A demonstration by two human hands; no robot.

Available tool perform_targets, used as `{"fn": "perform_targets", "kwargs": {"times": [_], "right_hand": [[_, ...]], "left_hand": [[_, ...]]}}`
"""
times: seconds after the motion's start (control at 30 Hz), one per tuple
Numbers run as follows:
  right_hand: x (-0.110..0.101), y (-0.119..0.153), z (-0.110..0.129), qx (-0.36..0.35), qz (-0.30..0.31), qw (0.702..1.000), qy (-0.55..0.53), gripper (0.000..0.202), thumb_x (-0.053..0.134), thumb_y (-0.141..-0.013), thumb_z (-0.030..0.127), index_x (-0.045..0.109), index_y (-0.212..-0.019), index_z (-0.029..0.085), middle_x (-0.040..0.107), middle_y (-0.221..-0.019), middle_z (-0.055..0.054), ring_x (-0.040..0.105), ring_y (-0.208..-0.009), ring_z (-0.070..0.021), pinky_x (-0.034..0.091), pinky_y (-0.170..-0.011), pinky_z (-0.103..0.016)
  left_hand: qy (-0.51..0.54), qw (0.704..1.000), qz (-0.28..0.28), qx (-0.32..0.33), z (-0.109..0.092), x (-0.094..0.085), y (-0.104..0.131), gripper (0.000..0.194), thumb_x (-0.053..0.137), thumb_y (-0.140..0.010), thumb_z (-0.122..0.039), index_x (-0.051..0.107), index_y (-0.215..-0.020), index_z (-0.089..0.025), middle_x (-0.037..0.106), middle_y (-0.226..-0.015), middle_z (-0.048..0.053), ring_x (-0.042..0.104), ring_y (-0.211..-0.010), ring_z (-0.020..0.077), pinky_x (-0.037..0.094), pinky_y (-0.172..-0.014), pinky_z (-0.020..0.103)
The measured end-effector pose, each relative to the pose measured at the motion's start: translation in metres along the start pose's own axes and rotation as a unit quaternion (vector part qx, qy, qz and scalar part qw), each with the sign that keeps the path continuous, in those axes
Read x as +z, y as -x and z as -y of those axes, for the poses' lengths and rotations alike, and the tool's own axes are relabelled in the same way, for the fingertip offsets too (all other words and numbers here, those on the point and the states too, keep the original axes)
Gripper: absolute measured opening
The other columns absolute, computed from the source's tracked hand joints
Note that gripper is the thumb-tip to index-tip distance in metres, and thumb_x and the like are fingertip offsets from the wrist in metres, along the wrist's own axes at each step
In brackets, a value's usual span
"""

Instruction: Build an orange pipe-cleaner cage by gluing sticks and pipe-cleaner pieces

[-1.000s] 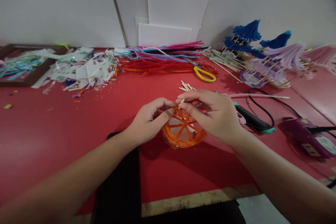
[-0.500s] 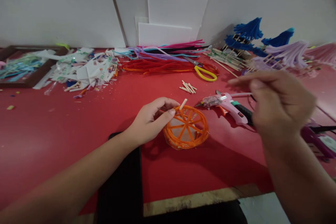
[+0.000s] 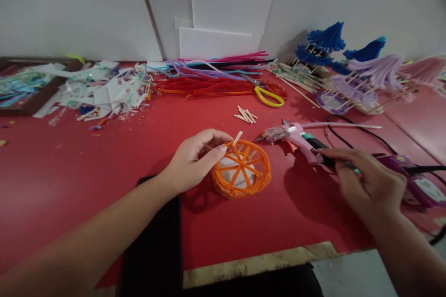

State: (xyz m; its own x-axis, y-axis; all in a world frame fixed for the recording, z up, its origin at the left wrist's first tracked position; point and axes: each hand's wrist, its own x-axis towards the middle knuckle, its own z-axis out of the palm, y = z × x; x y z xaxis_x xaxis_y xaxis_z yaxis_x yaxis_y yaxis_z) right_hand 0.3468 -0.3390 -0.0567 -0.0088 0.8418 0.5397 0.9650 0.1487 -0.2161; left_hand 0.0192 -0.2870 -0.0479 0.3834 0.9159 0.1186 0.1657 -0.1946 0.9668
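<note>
An orange wheel-shaped piece (image 3: 243, 167) with spokes and a pale base beneath rests on the red table. My left hand (image 3: 200, 158) grips its upper left rim between thumb and fingers. A short wooden stick (image 3: 237, 138) stands up from the rim beside those fingertips. To the right lies a pink glue gun (image 3: 298, 138), its nozzle pointing left toward the wheel. My right hand (image 3: 365, 178) has its fingers closed at the dark end of the gun's handle; something small and green shows by the fingertips.
Short sticks (image 3: 245, 115) lie behind the wheel. Yellow-handled scissors (image 3: 269, 96) rest by pipe cleaners (image 3: 205, 86). Scraps (image 3: 111, 90) are piled left. Blue (image 3: 325, 39) and lilac models (image 3: 376, 72) stand back right. A purple power box (image 3: 414, 181) and cables sit right; a black object (image 3: 153, 241) lies front left.
My right hand has come down onto the glue gun's handle end. My left hand still holds the wheel. The whole view has shifted slightly.
</note>
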Motion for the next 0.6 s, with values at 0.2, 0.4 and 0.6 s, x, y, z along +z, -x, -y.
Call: {"fn": "perform_targets", "kwargs": {"times": [0.2,0.4,0.6], "right_hand": [[0.007,-0.003,-0.004,-0.116,-0.038,0.993,0.003,0.026,0.046,-0.082,0.012,0.071,-0.088,0.02,0.076,-0.077,-0.003,0.07,-0.063,-0.0183,0.047,-0.052,-0.028],[0.009,-0.014,-0.001,-0.148,-0.06,0.987,0.013,0.021,0.049,-0.083,0.01,0.069,-0.082,0.018,0.074,-0.075,-0.007,0.071,-0.069,-0.0222,0.054,-0.064,-0.032],[0.002,-0.048,0.051,-0.178,-0.125,0.97,-0.112,0.014,0.061,-0.083,0.008,0.067,-0.085,0.02,0.073,-0.076,-0.006,0.068,-0.071,-0.0205,0.054,-0.071,-0.034]], "left_hand": [[-0.002,1.0,-0.002,-0.005,0.0,0.0,0.0,0.021,0.056,-0.092,-0.03,0.065,-0.106,-0.017,0.073,-0.1,0.005,0.068,-0.083,0.0127,0.054,-0.073,0.022],[-0.004,1.0,-0.001,-0.002,0.001,0.0,0.0,0.02,0.056,-0.092,-0.029,0.066,-0.106,-0.017,0.073,-0.099,0.004,0.067,-0.08,0.0118,0.053,-0.071,0.022],[-0.001,1.0,0.006,-0.002,0.0,0.0,0.0,0.022,0.057,-0.092,-0.031,0.065,-0.107,-0.017,0.073,-0.099,0.005,0.067,-0.078,0.0121,0.053,-0.07,0.023]]}}
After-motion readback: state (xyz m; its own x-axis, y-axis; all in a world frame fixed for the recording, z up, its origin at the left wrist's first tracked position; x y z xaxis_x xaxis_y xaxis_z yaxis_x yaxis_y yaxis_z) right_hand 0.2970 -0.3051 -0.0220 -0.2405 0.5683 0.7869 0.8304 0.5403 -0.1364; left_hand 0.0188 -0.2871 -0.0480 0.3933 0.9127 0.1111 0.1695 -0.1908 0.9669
